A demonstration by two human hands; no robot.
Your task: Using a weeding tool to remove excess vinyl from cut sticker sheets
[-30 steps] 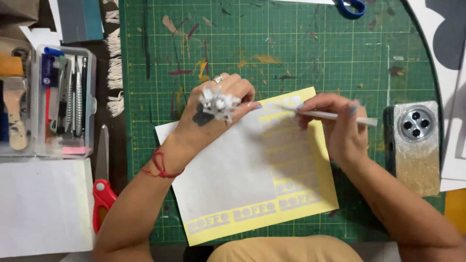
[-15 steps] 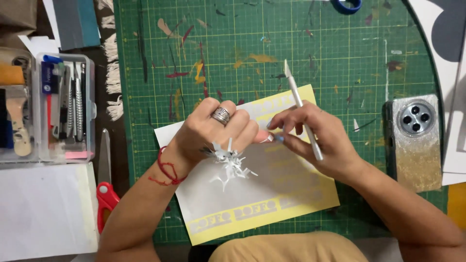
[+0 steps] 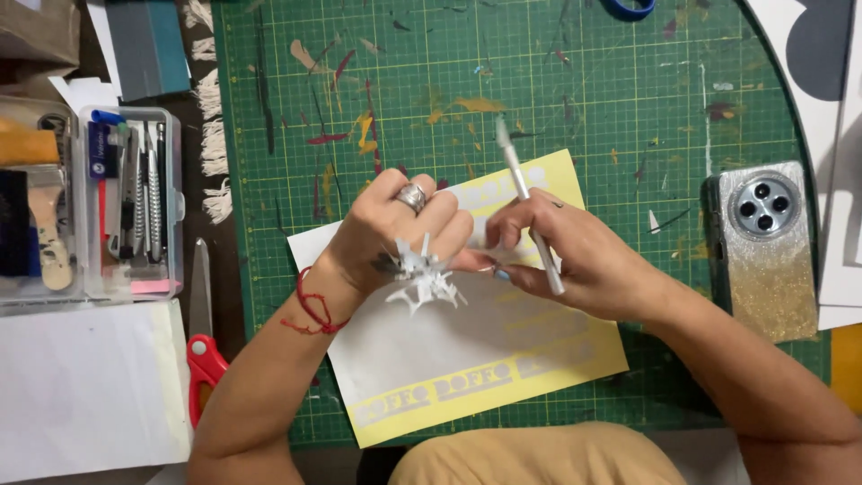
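Fingers of both hands, left hand (image 3: 395, 238) and right hand (image 3: 575, 256), pinched together on crumpled white paper scraps (image 3: 422, 280), silver craft knife (image 3: 525, 202) pointing to 12 o'clock over yellow vinyl sheet (image 3: 467, 359).

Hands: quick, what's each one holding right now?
Left hand: closed, with a clump of white paper scraps stuck to it.
Right hand: closed on a silver craft knife, fingertips at the scraps.

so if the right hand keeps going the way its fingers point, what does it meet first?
The right hand points left, toward the left hand. First in that line is the clump of white paper scraps stuck at the left hand's fingers; the fingertips look almost on it already, though depth is unclear.
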